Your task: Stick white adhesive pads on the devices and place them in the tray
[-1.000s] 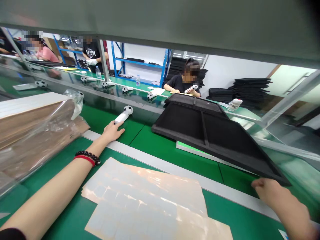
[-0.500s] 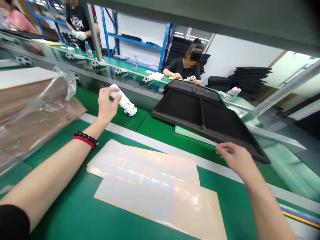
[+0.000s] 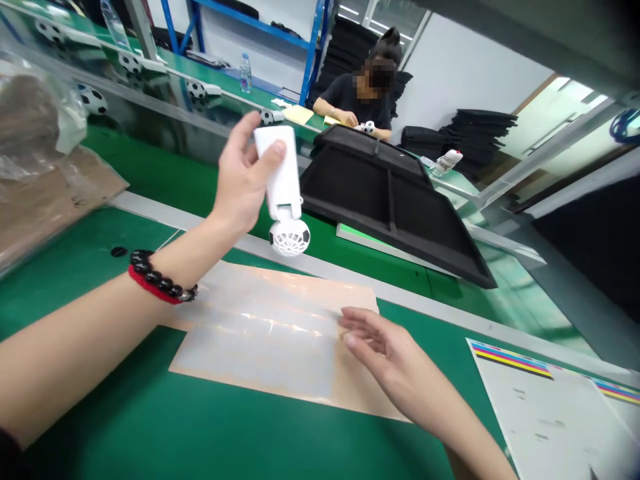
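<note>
My left hand (image 3: 245, 177) grips a white handheld fan (image 3: 281, 173) by its flat handle, thumb on the front. The fan's round head, patterned like a football with an open grille, hangs downward above the table. My right hand (image 3: 380, 347) hovers over the right part of the translucent sticker sheets (image 3: 260, 360), its fingers loosely curled and apart from the thumb. Nothing shows between them. The sheets, with peach-coloured backing, overlap on the green table (image 3: 210, 433).
Black framed trays (image 3: 350, 187) lean across the conveyor beyond the sheets. Printed paper with colour bars (image 3: 550, 413) lies at right. Plastic-wrapped cardboard (image 3: 55, 200) sits at left. Several football-headed fans (image 3: 200, 90) line the far ledge. A co-worker (image 3: 357, 97) sits opposite.
My left hand has brought the fan closer and rightward, turning it head-down. My right hand has moved from beside the black tray to over the sheets. The view has shifted.
</note>
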Demonstrator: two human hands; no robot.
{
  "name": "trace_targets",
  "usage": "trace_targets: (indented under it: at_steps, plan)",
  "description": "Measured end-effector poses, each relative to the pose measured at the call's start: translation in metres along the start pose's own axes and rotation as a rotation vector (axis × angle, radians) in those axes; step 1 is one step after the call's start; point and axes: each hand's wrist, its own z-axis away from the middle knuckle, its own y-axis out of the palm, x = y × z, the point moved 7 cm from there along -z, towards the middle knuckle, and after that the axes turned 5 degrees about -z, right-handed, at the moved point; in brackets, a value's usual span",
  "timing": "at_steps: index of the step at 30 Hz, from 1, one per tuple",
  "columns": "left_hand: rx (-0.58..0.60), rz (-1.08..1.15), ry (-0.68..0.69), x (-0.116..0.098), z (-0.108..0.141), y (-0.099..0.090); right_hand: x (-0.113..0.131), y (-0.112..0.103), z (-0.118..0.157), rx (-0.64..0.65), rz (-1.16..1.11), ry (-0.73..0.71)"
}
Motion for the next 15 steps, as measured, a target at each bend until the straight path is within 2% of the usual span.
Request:
trace_targets:
  at_steps: [2,5,10,15]
  plan:
    - [0.027,0.024,-0.095,-0.001,0.014,0.018,-0.016,0.008,0.002,0.060,-0.173,0.098]
    - [0.112,-0.026,-0.168,-0.001,0.029,0.036,-0.021,0.008,0.002,0.083,-0.296,0.143]
    - [0.152,-0.067,-0.151,-0.002,0.036,0.041,-0.020,0.006,0.000,0.069,-0.347,0.152]
    - [0.281,-0.051,-0.168,-0.005,0.043,0.054,-0.022,0.006,-0.001,0.082,-0.382,0.155]
